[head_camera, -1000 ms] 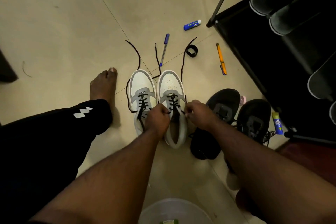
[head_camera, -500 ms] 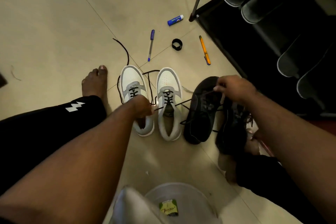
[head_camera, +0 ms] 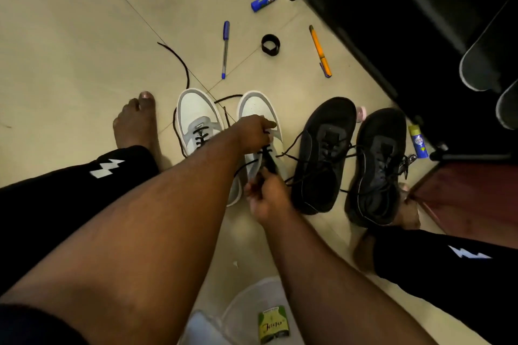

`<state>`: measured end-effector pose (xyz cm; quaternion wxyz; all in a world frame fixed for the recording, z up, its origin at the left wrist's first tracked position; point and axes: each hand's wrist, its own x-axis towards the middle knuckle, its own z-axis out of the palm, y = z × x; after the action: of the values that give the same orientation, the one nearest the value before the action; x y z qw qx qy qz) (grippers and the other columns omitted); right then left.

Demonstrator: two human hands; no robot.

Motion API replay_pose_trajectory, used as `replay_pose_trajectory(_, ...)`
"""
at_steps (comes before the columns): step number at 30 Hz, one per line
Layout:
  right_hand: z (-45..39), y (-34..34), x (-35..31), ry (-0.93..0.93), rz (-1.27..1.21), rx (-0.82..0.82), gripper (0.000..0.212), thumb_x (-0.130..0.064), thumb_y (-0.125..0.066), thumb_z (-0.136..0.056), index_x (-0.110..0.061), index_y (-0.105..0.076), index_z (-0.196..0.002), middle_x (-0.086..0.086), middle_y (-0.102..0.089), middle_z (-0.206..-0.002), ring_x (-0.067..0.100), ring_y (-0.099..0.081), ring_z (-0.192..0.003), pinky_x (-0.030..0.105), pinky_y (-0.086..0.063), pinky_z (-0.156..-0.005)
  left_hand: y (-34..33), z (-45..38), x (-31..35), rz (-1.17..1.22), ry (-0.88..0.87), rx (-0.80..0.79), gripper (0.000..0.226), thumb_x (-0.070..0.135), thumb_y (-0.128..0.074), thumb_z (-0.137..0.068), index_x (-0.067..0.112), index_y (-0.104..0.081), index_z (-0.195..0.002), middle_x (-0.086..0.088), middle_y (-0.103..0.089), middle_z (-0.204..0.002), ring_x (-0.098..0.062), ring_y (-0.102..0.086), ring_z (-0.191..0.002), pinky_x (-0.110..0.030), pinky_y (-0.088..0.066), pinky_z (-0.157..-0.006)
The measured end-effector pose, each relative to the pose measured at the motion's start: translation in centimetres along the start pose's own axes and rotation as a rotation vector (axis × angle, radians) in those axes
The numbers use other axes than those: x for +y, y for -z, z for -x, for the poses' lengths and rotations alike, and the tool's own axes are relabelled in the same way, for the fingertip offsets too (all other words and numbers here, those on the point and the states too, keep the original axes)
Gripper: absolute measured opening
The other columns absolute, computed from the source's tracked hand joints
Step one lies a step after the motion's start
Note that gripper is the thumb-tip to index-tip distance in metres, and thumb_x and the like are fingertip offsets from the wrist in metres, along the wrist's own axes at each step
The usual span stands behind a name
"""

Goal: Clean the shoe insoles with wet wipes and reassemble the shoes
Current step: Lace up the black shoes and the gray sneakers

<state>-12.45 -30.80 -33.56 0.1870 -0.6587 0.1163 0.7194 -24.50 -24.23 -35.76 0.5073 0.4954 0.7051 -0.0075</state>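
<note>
Hands (head_camera: 252, 129) pinch shoe's black lace (head_camera: 267, 155).

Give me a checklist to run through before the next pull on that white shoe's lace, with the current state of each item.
1. Left hand steadies the right-hand white shoe at its eyelets: ok.
2. Right hand has a grip on the black lace: ok, though blurred.
3. Insole seated inside this shoe: cannot tell, the hands cover the opening.
4. Lace threaded through every eyelet: cannot tell.
5. Black shoe's laces kept apart from the working lace: not ok, they trail right beside it.
</note>
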Motion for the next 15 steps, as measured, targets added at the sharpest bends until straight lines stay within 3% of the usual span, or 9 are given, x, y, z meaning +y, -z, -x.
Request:
replay_pose_trajectory(2, -1.1, -0.5, 0.0, 0.005, -0.094, 0.007, 0.024, -0.014, -0.052, -0.098, -0.009, -0.060, -0.120, 0.003, -0.053, -0.069, 0.008, -0.046, -0.049, 0.017, -0.040, -0.039, -0.1, 0.2, 1.0, 0.075, 0.020, 0.009, 0.047, 0.009, -0.051, -0.099, 0.015, -0.048, -0.146, -0.008, -0.032, -0.159, -0.018, -0.027, -0.148, -0.020, -0.020, -0.112)
replay_pose_trajectory(7, -2.0, -0.9, -0.1, 0.043, -0.136, 0.045, 0.010, -0.019, -0.060, -0.095, -0.012, -0.064, -0.102, 0.002, -0.053, -0.068, 0.005, -0.037, -0.040, 0.016, -0.028, -0.032, 0.0, -0.5, -0.2, 0.098, 0.074, 0.031, 0.048, 0.002, -0.044, -0.099, 0.014, -0.050, -0.145, -0.004, -0.038, -0.157, -0.017, -0.031, -0.146, -0.018, -0.019, -0.111)
replay_pose_trajectory(13, -1.4, 1.2, -0.7, 0.010, -0.183, -0.178, 0.014, -0.017, -0.050, -0.098, -0.016, -0.054, -0.085, -0.005, -0.045, -0.059, 0.003, -0.031, -0.034, 0.014, -0.020, -0.030, 0.0, -0.7, -0.2, 0.081, 0.036, -0.043, 0.049, 0.011, -0.040, -0.105, 0.013, -0.033, -0.153, -0.005, -0.023, -0.163, -0.020, -0.019, -0.150, -0.025, -0.012, -0.117)
replay_pose_trajectory(15, -1.2, 1.9, -0.5, 0.016, -0.180, -0.262, 0.012, -0.016, -0.050, -0.097, -0.017, -0.052, -0.085, -0.006, -0.044, -0.054, 0.003, -0.030, -0.033, 0.014, -0.019, -0.029, -0.2, -0.6, -0.4, 0.108, 0.036, -0.018, 0.047, 0.012, -0.040, -0.105, 0.011, -0.036, -0.152, -0.006, -0.028, -0.161, -0.021, -0.022, -0.149, -0.024, -0.014, -0.116)
